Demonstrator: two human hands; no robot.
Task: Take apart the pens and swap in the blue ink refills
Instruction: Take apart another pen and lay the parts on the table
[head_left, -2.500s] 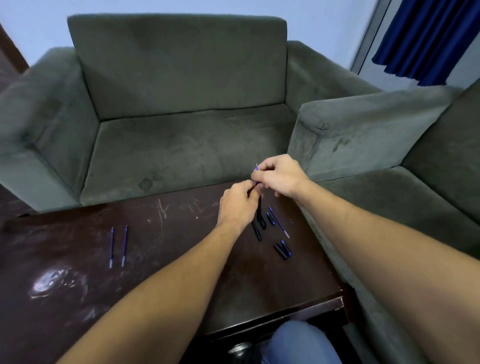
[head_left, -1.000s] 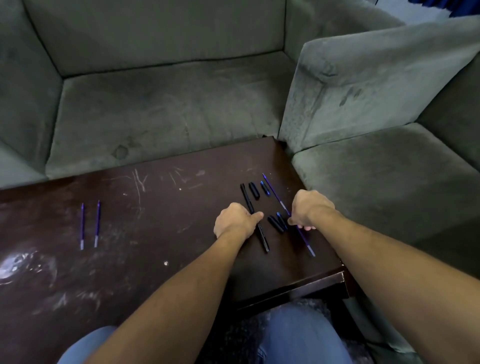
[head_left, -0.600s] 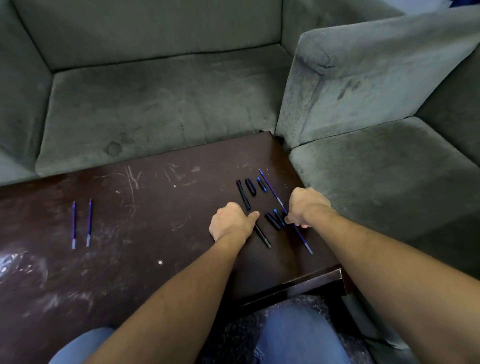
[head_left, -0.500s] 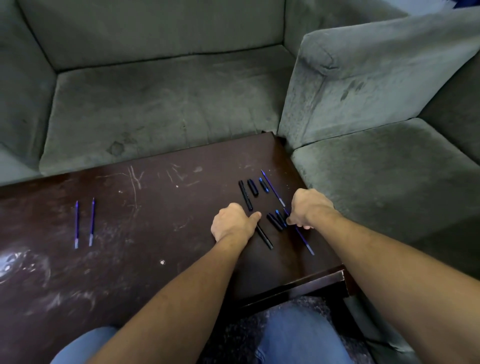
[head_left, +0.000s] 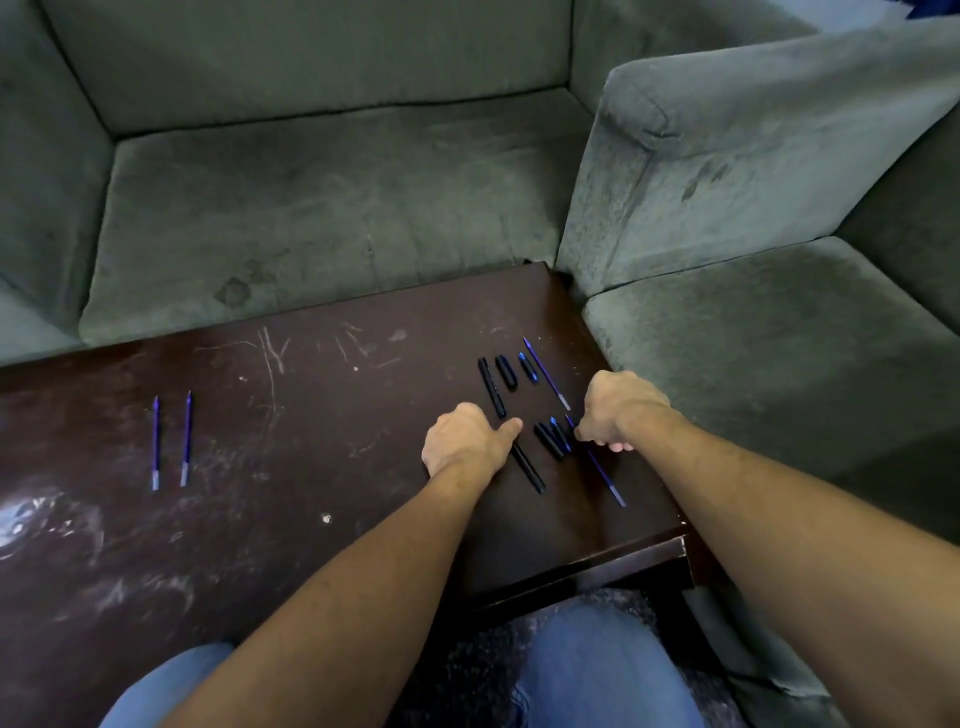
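Observation:
On the dark wooden table (head_left: 322, 467) pen parts lie in two rows at the right. The far row has a black barrel (head_left: 491, 387), a black cap (head_left: 505, 371), a short blue-tipped piece (head_left: 527, 366) and a blue refill (head_left: 545, 371). In the near row my left hand (head_left: 462, 441) is curled, its thumb pressed on the top of a second black barrel (head_left: 529, 470). Two short black pieces (head_left: 551, 440) lie beside it. My right hand (head_left: 621, 410) pinches the upper end of a second blue refill (head_left: 605, 473), which lies flat. Two more blue refills (head_left: 170, 440) lie far left.
A grey-green sofa seat (head_left: 332, 208) runs behind the table, and a second seat with its armrest (head_left: 727, 156) stands at the right. The table's near right corner (head_left: 680, 545) is close to the refill's end. My knees in jeans (head_left: 597, 670) are below the table edge.
My hands came down from holding a pen in the air to the table, and the barrel and refill now lie on it. In the last second only the view has shifted slightly.

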